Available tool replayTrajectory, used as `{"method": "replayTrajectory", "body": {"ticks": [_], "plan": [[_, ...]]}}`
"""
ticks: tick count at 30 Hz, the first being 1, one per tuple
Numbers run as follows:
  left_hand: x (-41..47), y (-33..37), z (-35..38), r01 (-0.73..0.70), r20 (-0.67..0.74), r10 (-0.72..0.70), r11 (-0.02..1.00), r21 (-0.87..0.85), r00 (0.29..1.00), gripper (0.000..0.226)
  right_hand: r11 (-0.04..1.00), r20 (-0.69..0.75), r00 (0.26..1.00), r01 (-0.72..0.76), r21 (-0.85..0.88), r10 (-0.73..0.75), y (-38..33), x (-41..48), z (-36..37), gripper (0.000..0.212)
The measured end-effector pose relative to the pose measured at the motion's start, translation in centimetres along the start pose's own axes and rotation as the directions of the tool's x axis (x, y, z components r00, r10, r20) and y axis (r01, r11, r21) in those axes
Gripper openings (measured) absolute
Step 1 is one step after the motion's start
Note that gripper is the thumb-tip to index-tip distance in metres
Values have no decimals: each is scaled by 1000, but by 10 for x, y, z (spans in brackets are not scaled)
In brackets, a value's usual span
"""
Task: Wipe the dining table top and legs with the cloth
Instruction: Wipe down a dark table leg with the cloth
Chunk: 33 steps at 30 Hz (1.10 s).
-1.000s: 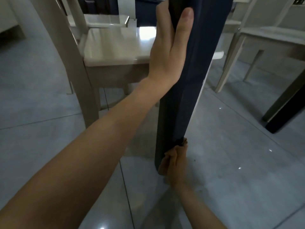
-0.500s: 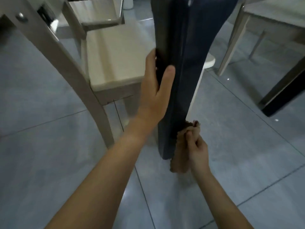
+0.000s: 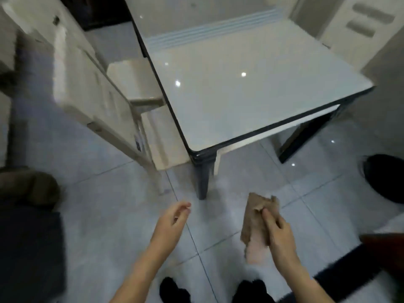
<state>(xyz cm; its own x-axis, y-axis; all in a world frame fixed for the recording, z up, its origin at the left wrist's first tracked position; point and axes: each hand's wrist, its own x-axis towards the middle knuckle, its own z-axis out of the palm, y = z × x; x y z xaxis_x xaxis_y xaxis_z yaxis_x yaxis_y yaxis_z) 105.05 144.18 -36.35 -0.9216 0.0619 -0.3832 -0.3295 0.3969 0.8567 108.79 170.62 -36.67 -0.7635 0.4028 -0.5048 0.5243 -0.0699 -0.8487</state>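
Gripping: right hand (image 3: pixel 282 235) pinches cloth (image 3: pixel 254 221), which drapes left of the grip, right of table leg (image 3: pixel 204 182).
Left hand (image 3: pixel 172 221): relaxed, empty, near table leg.

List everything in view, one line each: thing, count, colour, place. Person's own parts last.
dining table top: one, glossy white, dark rim, upper centre
table legs: two visible, dark, under the near corner and further right
chair: one, cream, left of the table
cloth: one, brown, held above the floor
floor: one, pale grey tiles, all around
dark shapes: several, blurred, left and right edges
feet: two, in black, bottom edge
left hand: one, bare, fingers loosely curled, empty
right hand: one, bare, grips the cloth
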Motion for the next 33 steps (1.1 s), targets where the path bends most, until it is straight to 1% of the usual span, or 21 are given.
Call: {"method": "replayTrajectory", "body": {"ticks": [3,5,8,9,11,12,14,16,17,19,21,23,26,27,29,31,33], "plan": [[-71,45,-23,24,87,-33,994,105,996,19,1000,-57,998,-20,-20,19,-46,-70,-36,20],[-104,62,-37,3,125,-23,987,160,992,17,1000,-107,994,-5,-24,3,-63,-103,-52,12],[-137,57,-55,-7,141,-23,978,209,990,18,998,-193,980,28,-56,-38,-59,-149,-71,16],[-144,47,-59,7,152,-43,974,228,987,18,998,-221,974,30,-52,-41,-53,-162,-78,19],[-157,21,-68,44,199,-106,955,293,974,13,999,-316,949,-10,-37,-2,-35,-189,-91,23],[-162,9,-71,59,234,-139,946,318,962,11,999,-375,926,-41,-16,32,-24,-203,-97,24],[-169,-8,-73,102,286,-206,935,340,936,12,993,-500,857,-100,70,122,3,-229,-110,21],[-168,-12,-67,110,335,-238,927,359,912,17,981,-624,756,-140,138,195,29,-254,-125,17],[-165,-11,-61,90,366,-237,922,376,900,18,970,-677,695,-163,178,241,40,-265,-133,19],[-152,-1,-43,39,414,-217,917,396,884,16,948,-749,580,-200,249,319,59,-287,-151,27],[-140,19,-14,-22,454,-178,916,401,873,17,929,-790,489,-214,304,371,77,-306,-170,33],[-133,46,21,-93,496,-122,918,386,860,18,910,-805,424,-212,357,415,95,-321,-190,35],[-127,78,79,-142,549,-101,913,383,830,16,879,-810,344,-223,421,475,122,-332,-224,36],[-127,84,99,-154,567,-99,912,381,818,15,870,-807,326,-228,438,492,131,-333,-236,36],[-129,94,139,-159,571,-98,910,384,815,15,852,-794,313,-242,464,521,143,-332,-265,33],[-136,102,181,-148,568,-105,913,381,816,17,842,-776,329,-246,480,538,151,-328,-298,27],[-143,109,211,-101,561,-140,921,376,816,18,841,-763,354,-247,481,541,153,-318,-326,26]]}}
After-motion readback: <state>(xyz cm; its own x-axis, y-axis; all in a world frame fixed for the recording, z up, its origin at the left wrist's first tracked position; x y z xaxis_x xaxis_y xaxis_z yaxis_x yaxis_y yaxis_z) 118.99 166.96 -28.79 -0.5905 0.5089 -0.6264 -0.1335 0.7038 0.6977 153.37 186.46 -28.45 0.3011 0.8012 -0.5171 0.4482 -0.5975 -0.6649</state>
